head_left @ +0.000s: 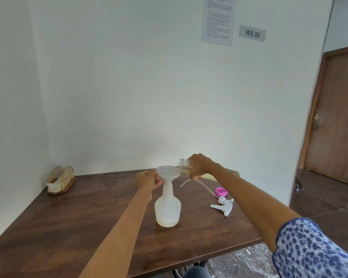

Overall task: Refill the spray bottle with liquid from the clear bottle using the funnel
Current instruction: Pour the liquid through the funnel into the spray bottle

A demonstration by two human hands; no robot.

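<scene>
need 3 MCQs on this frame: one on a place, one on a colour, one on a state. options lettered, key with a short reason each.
1. Where does the funnel sit?
A. flat on the table
B. in the neck of the spray bottle
C. in the napkin holder

2. What colour is the loose cap on the table?
A. pink
B. green
C. black

3. How is the clear bottle held?
A. upright on the table
C. capped, lying on its side
B. tilted, mouth over the funnel

Key:
1 B: its stem goes into the bottle's neck, and the left hand steadies its rim.
2 A: the cap beside the trigger sprayer head is pink.
3 B: the right hand grips it tipped toward the funnel.
</scene>
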